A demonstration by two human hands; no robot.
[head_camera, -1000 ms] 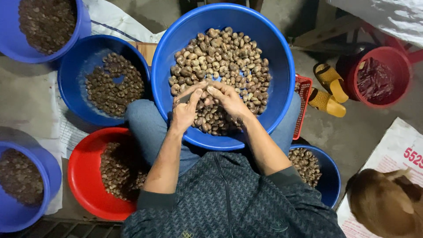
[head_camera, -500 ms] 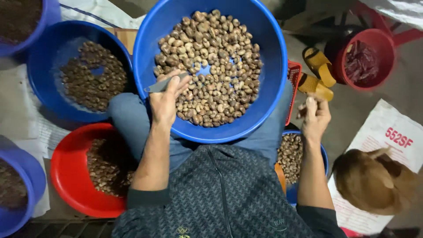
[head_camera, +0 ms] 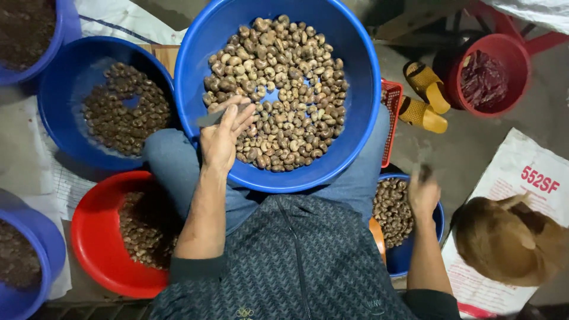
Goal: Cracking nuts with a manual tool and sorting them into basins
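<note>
The left hand rests on the near rim of the large blue basin that sits on the person's lap, fingers half curled around a small flat blade. The blade lies nearly level, its long axis running left to right, with the free end poking out to the left past the basin's rim; its grip end is hidden under the fingers. The fingertips touch the nearest cashew nuts, which lie heaped across the basin floor.

The right hand is well apart from the left, lowered to the person's right side above a smaller blue bowl of nuts. It is blurred; the fingers look drawn together around something small and dark, but whether it truly grips anything cannot be told.

To the left stand another blue basin with darker nuts and a red basin, also holding nuts. More blue tubs sit at the left edge. A red slotted basket stands upright beside the large basin, next to yellow sandals and a red bucket. At lower right a white rectangular sack with red printing lies flat on the floor, and a tan dog lies partly on it.
</note>
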